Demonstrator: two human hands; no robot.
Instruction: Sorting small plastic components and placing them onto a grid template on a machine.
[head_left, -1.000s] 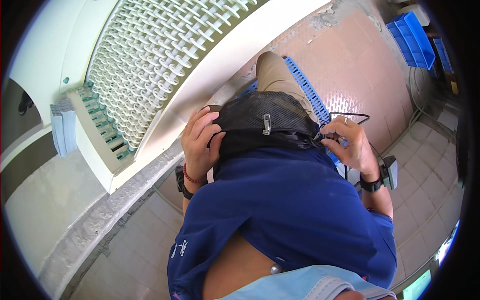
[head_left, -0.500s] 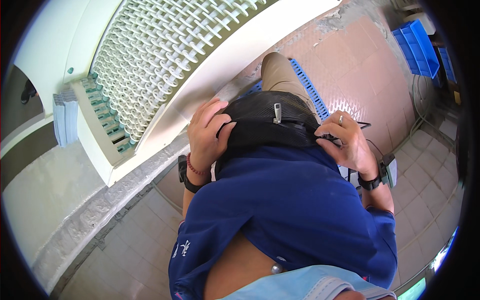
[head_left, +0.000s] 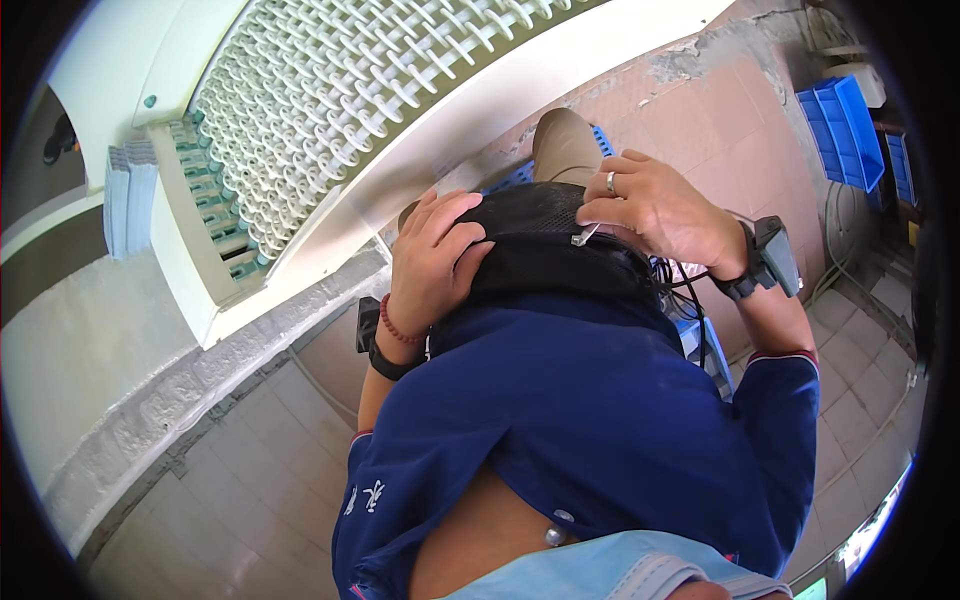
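Observation:
A black mesh pouch (head_left: 530, 213) with a zipper lies across my waist. My left hand (head_left: 435, 255) grips its left end, fingers curled over the top edge and thumb against the front. At the zipper, my right hand (head_left: 650, 205) has its thumb and fingers closed on the metal zipper pull (head_left: 584, 237). Black cables (head_left: 680, 285) come out at the pouch's right end, below my right wrist. Part of the zipper is hidden by the right hand.
On the left a white machine (head_left: 215, 310) holds rows of pale plastic rings (head_left: 310, 110). Light-blue stacked sheets (head_left: 130, 205) stand at its corner. Blue bins (head_left: 840, 135) sit at the far right. Blue slatted plastic (head_left: 515, 177) shows beyond the pouch, near my knee.
My right hand has moved left and away from me, from the pouch's right end to the zipper pull. More cable shows at that end. The left hand keeps its hold.

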